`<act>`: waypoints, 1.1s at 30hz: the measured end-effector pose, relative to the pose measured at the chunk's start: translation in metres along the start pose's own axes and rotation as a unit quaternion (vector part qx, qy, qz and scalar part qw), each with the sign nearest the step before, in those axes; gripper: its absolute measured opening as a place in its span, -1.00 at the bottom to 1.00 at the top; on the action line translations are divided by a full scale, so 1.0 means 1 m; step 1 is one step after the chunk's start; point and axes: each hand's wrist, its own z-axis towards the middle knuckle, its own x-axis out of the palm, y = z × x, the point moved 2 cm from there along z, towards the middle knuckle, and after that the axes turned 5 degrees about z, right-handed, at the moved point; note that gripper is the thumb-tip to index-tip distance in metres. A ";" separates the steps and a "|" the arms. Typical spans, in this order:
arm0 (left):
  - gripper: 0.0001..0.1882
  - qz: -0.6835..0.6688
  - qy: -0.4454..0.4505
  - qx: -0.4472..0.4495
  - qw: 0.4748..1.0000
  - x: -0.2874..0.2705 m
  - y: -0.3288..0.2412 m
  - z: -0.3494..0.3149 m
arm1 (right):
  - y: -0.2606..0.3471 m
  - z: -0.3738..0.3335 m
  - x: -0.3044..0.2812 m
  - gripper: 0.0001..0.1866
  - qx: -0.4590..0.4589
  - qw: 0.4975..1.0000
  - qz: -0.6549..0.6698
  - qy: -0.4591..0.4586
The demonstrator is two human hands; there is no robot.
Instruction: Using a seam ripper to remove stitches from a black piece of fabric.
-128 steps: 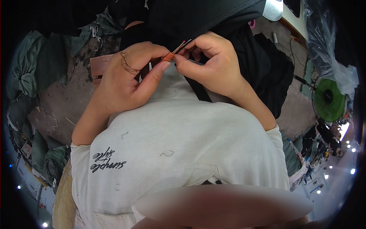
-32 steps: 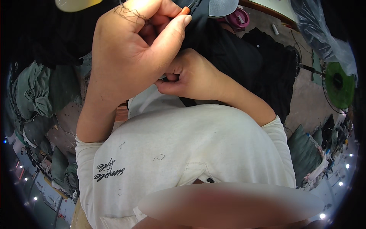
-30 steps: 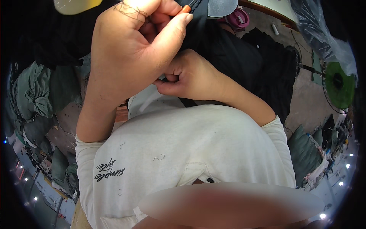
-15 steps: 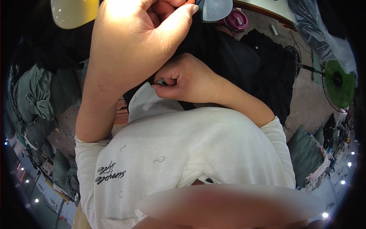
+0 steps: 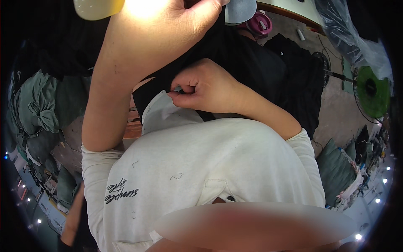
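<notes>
My left hand (image 5: 168, 23) reaches to the upper edge under a bright light. Its thumb stretches right, while the other fingers are cut off by the frame, so any hold there is hidden. Below it, my right hand (image 5: 205, 88) is closed in front of my white shirt (image 5: 218, 155), thumb and fingertips together beside black cloth (image 5: 260, 63) that lies over my lap. What the fingertips hold, if anything, cannot be made out. A rounded grey-blue plate (image 5: 240, 10) is just right of the left thumb.
A rounded translucent yellow object (image 5: 94, 9) hangs at upper left. Right of my lap are a pink container (image 5: 261, 23), clear plastic sheeting (image 5: 346, 31) and a green fan (image 5: 371, 93). Dark green cloth bundles (image 5: 40, 101) lie at left. Another person's arm (image 5: 74, 214) shows at lower left.
My left hand has moved up and slightly right, taking its fingers out of the frame. My right hand stays in place. Another person has come into view at lower left.
</notes>
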 end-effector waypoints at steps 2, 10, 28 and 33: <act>-0.87 -0.038 0.002 0.019 0.999 -0.001 0.007 0.001 | -0.001 0.000 0.000 -0.89 -0.009 1.000 -0.003 -0.005; -0.90 -0.121 -0.005 0.090 0.988 0.001 0.012 0.008 | 0.001 0.001 0.001 -0.88 -0.007 1.000 0.002 -0.002; -0.72 -0.024 -0.042 0.200 0.978 0.008 0.032 -0.020 | -0.002 0.001 -0.002 -0.88 0.064 0.998 0.010 0.013; -0.73 0.052 -0.042 0.137 0.988 0.008 0.020 -0.021 | -0.003 0.000 0.000 -0.88 0.035 0.999 0.006 -0.007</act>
